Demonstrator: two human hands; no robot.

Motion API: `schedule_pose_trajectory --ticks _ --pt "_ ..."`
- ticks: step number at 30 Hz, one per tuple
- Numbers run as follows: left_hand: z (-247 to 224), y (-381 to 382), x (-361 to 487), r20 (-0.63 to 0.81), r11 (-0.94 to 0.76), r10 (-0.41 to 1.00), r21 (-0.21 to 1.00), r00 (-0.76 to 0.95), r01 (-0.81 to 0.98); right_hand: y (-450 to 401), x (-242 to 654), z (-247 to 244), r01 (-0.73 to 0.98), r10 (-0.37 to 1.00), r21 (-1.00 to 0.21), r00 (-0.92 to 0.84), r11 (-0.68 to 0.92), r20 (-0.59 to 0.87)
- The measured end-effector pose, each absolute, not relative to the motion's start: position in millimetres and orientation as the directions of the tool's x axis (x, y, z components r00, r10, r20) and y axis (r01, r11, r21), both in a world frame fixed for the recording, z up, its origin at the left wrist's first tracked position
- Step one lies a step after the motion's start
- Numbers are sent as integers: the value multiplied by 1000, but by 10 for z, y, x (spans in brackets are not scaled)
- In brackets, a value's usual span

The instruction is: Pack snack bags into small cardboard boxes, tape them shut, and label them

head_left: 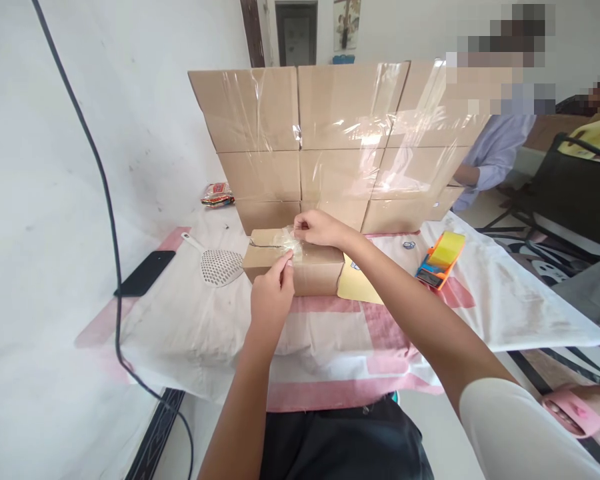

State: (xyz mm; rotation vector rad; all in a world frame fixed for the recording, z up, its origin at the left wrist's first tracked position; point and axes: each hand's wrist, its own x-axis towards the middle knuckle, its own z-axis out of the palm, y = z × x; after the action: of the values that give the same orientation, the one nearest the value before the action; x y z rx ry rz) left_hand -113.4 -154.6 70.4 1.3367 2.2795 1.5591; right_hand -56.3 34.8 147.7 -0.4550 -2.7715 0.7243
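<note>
From my remote seat I see the small cardboard box [300, 267] sitting at the centre of the table [505, 300], just in front of the stacked wall of taped cartons [330, 140] at twelve o'clock. My left hand [273, 297] comes up from six o'clock and pinches a crumpled strip of clear tape [285, 240] between thumb and fingertips at the box's top edge; my right hand [320, 228] reaches in from four o'clock and is closed on the same tape at the top of the box. I judge the sealing to be partway: the tape lies wrinkled across the lid seam, a gap shows at the left flap, and nothing looks pressed flat yet. The orange-and-yellow tape dispenser [441, 261] lies set down at three o'clock, well apart from both hands. At nine o'clock rest a white slotted spatula [219, 265] and, farther out, a black phone [145, 273]. A yellow card [356, 285] pokes out beside the box's right side. Another person's sleeve [495, 157] shows at two o'clock behind the cartons.
</note>
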Motion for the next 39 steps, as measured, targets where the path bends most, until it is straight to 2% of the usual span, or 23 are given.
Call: schedule_pose_trajectory --ticks 4,7,10,12,15,18,22,24,26,28,29,31,33,39 --pt "624 -1534 -1120 363 148 693 774 -622 616 325 -667 1487 406 487 -421 -867 811 103" --pt "581 -1532 -1123 398 110 684 772 -611 626 454 -729 1505 568 664 -382 -724 729 189" --pt "538 -1572 -1109 412 55 685 793 -601 607 746 -584 1448 691 798 -401 -540 601 266" --pt "521 -1608 -1101 406 59 688 794 -601 605 959 -340 1327 729 849 -437 -472 527 238" --pt "528 -1635 -1127 379 163 680 757 -628 633 1168 146 1038 760 893 -473 -412 446 179" --pt "546 -1624 -1196 401 255 632 701 -663 666 1214 577 736 753 889 -489 -442 441 121" --pt "514 -1601 -1197 640 208 427 617 -638 759 1187 861 496 651 777 -529 -629 544 25" --pt "475 -1567 -1099 802 77 359 484 -477 871 1178 904 444 585 701 -549 -713 597 2" --pt "429 -1486 -932 898 -161 404 257 -174 953 1171 922 411 523 630 -560 -777 643 -2" --pt "375 -1341 -723 852 -404 497 57 167 913 1160 935 376 474 574 -562 -819 678 2" --pt "342 -1247 -617 785 -483 543 1 299 875 1152 942 356 456 554 -560 -832 691 5" --pt "257 -1034 -429 639 -546 626 -50 447 837 1133 955 315 436 531 -551 -847 712 15" --pt "151 -825 -304 550 -556 674 -61 492 829 1108 958 278 434 528 -531 -849 728 30" --pt "-81 -507 -278 476 -600 710 25 518 800 1019 903 231 491 584 -459 -808 740 79"
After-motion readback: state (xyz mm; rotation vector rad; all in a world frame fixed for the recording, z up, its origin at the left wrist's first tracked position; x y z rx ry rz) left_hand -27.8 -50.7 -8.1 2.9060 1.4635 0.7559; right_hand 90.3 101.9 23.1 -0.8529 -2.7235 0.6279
